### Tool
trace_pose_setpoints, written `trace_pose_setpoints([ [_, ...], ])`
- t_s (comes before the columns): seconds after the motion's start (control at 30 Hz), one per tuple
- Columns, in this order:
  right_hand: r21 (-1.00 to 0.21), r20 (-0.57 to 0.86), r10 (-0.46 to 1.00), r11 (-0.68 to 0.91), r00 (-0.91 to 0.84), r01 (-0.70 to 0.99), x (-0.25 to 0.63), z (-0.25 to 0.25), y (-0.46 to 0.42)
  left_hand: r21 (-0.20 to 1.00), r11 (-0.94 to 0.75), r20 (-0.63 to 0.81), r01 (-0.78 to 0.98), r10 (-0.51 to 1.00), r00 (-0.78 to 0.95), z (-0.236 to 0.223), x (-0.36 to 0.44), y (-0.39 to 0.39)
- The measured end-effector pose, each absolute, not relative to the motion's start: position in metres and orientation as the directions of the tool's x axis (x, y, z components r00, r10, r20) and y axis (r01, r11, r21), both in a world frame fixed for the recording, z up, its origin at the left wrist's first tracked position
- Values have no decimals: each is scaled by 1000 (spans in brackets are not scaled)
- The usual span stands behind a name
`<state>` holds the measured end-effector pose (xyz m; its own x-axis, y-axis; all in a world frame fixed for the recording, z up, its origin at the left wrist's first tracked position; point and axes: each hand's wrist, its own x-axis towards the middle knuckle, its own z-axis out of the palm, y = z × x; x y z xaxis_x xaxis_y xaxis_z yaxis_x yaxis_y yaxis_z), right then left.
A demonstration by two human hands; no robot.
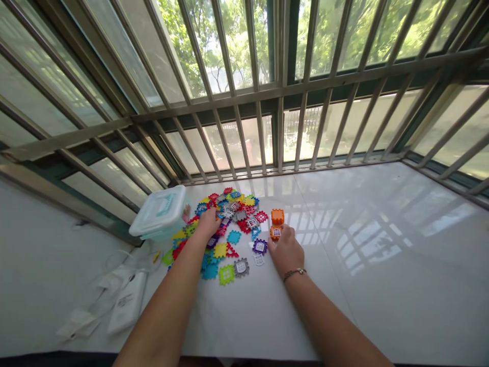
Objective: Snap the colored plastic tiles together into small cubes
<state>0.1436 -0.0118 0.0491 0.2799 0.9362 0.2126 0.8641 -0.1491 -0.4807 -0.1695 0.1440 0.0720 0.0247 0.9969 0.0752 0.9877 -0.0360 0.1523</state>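
Observation:
Many flat plastic interlocking tiles in red, blue, yellow, green, grey and purple lie in a loose pile [229, 219] on the white surface. My left hand [208, 223] rests on the pile's middle, its fingertips among the tiles, and I cannot tell whether it grips one. My right hand [286, 250] is at the pile's right side, its fingers on an orange windowed tile [275, 232]. Just beyond stands an orange tile piece [277, 216], apart from my fingers. A purple tile [260, 246] lies close to my right hand.
A translucent plastic box [160, 214] with a teal handle stands shut at the pile's left. White cable and white packets [128, 303] lie further left. Metal window bars [282, 92] and glass edge the far side of the glossy white surface [382, 285].

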Motion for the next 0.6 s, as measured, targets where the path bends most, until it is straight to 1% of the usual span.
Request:
trace_pose_setpoints([
  [0.17,-474,230,934,-138,274,869,144,46,-11,197,-18,90,980,996,0,81,-171,143],
  [0.3,-482,232,935,-130,269,867,145,46,-10,213,-4,140,977,990,-26,97,-174,133],
  [0.47,-469,239,933,-133,270,873,144,46,-11,248,63,191,967,975,-112,117,-179,102],
  [0.5,-461,239,932,-136,271,877,144,46,-11,278,84,191,957,971,-141,120,-177,92],
  [0.53,-455,241,932,-139,272,880,143,46,-11,339,109,185,935,966,-180,121,-173,81],
  [0.6,-447,247,930,-141,273,883,143,46,-11,492,138,139,860,962,-234,122,-159,56],
])
